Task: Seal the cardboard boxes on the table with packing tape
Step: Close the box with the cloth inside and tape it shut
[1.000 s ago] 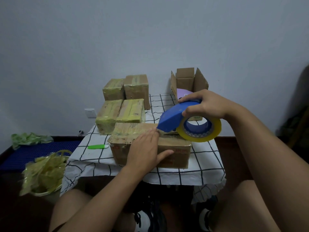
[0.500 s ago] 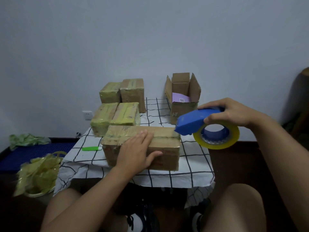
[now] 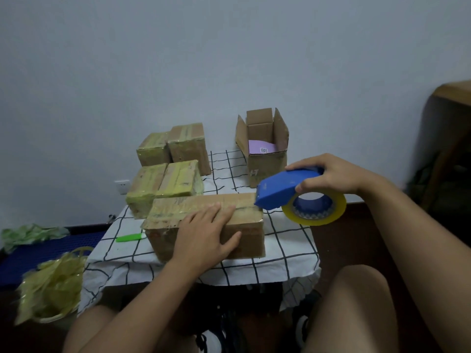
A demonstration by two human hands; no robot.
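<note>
Gripping the blue tape dispenser (image 3: 283, 191), the right hand (image 3: 328, 175) sets its nose at the cardboard box's (image 3: 244, 234) right end; left hand (image 3: 206, 234) presses flat, fingers straight, just left.

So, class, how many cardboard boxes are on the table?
6: one under the left hand, four taped at back left, one open at back right.

Six boxes (image 3: 206, 220), perhaps; one dispenser (image 3: 283, 191).
</note>
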